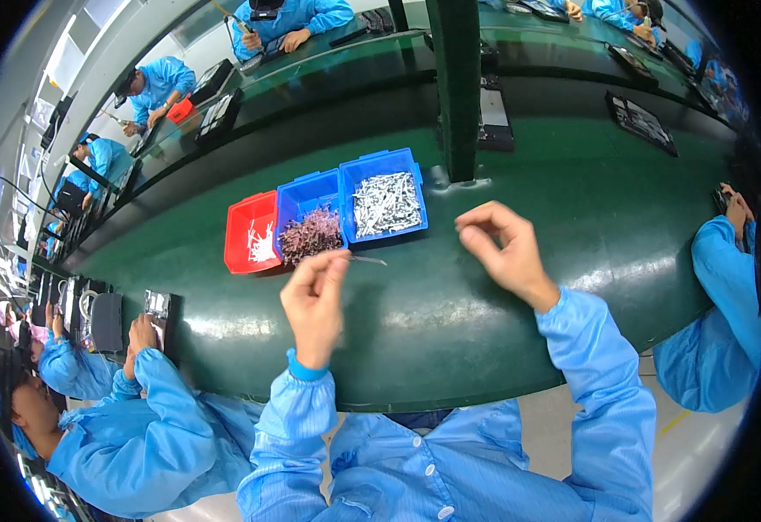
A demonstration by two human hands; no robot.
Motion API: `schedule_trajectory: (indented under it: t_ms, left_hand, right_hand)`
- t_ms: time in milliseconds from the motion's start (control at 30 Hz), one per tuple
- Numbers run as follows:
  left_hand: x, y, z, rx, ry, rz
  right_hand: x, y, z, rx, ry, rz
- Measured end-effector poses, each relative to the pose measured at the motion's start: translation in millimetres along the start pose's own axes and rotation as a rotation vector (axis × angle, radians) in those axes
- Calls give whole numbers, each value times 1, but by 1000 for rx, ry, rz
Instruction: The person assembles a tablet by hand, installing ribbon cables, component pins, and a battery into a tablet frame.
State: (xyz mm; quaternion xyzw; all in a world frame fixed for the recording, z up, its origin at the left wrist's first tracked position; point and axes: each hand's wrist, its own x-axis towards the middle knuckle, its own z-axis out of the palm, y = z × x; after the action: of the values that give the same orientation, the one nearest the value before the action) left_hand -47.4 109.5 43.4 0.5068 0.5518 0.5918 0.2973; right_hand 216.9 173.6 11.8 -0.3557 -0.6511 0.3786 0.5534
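Observation:
My left hand (pixel 315 304) is closed in a pinch in front of the bins. From its fingertips a thin, greyish strip-like piece (pixel 372 259) sticks out to the right. My right hand (pixel 506 252) hovers over the table, its thumb and forefinger curled together; whatever they hold, if anything, is too small to make out. Beyond my left hand stand three joined bins: a red bin (pixel 239 222) with small white sticks (pixel 261 243), a blue bin (pixel 304 185) with purplish-brown small parts (pixel 312 231), and another blue bin (pixel 380 163) with white and dark small parts (pixel 386 204).
The green table (pixel 450 339) has a dark green post (pixel 456 96) rising behind the bins. Co-workers in blue smocks sit close at left (pixel 150 426) and right (pixel 711 322). Black trays (pixel 641 122) lie near the far rail; more people work beyond it.

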Motion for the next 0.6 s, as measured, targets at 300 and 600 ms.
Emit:
schedule_trajectory:
  t_ms: [300,600]
  left_hand:
    - [-53,11,24,29,-118,186]
    - [-55,15,25,296,-105,428]
  right_hand:
    - [-42,-58,58,18,-145,-81]
    - [-43,-63,56,-14,-115,-100]
